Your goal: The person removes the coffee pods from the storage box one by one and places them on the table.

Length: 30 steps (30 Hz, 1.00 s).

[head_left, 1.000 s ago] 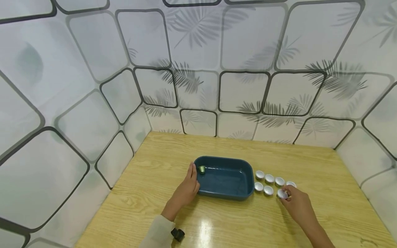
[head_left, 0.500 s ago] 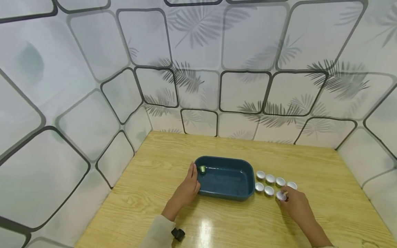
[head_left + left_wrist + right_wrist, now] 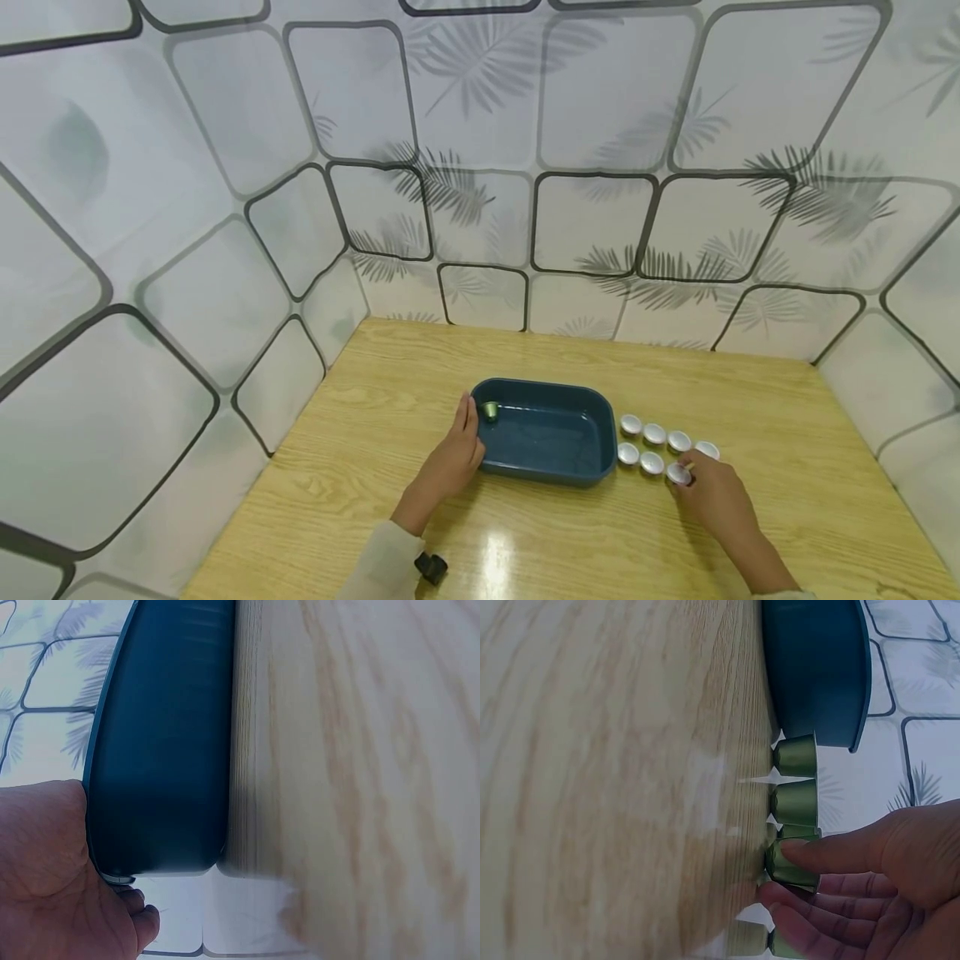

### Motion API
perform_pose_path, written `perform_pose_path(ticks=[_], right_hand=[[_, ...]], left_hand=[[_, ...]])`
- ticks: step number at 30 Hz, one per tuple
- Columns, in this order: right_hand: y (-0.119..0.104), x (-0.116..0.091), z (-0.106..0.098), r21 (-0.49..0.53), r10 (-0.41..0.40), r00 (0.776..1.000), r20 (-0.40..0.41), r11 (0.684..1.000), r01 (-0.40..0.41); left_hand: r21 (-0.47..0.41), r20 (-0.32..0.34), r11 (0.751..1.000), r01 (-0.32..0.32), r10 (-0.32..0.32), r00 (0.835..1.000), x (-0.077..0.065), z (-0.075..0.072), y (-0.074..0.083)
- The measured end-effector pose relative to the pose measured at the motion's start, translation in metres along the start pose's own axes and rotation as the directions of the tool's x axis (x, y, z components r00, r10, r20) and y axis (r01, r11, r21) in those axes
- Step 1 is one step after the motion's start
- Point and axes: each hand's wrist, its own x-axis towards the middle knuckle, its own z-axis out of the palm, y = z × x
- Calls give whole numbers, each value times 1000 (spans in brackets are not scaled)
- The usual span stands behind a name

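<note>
My left hand (image 3: 450, 458) grips the left end of a dark blue rectangular dish (image 3: 547, 479), fingers along its outer side and thumb at the near corner. A green coffee capsule (image 3: 491, 411) lies inside at that end. My right hand (image 3: 716, 493) pinches another coffee capsule (image 3: 678, 473) between thumb and fingers, silver lid up, at the right end of the near row. In the right wrist view, the thumb presses the green side of this held capsule (image 3: 789, 866), low by the table. The left wrist view shows the dish's outer wall (image 3: 161, 750), fingertips curled past its corner.
Several more capsules stand lid up in two rows right of the dish, such as a far-row capsule (image 3: 654, 434) and a near-row capsule (image 3: 628, 454). One capsule (image 3: 707, 451) is partly behind my right hand. A patterned wall (image 3: 480, 217) borders the wooden table (image 3: 390, 375).
My right hand has moved the pinched capsule slightly left, closer to its neighbour in the near row. My left hand and the dish have stayed put.
</note>
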Motion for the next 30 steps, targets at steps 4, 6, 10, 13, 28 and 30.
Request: perform_pose_path(ticks=[4, 6, 10, 13, 28, 30], right_hand=[[0, 1, 0, -11, -10, 1000, -12, 1000, 10], [1, 1, 0, -12, -13, 1000, -10, 1000, 13], [0, 0, -1, 2, -2, 1000, 12, 1000, 2], [0, 0, -2, 15, 1, 1000, 24, 1000, -1], [-6, -6, -15, 25, -16, 999, 46, 1000, 15], [-8, -6, -20, 24, -29, 999, 41, 999, 28]], left_hand=[[1, -4, 1000, 3, -3, 1000, 0, 0, 1], [2, -7, 1000, 4, -4, 1000, 0, 0, 1], [7, -5, 1000, 1, -1, 1000, 1, 0, 0], [13, -7, 1000, -4, 4, 1000, 1, 1, -1], [21, -5, 1000, -6, 6, 1000, 0, 0, 0], [24, -6, 1000, -5, 5, 1000, 0, 1, 0]])
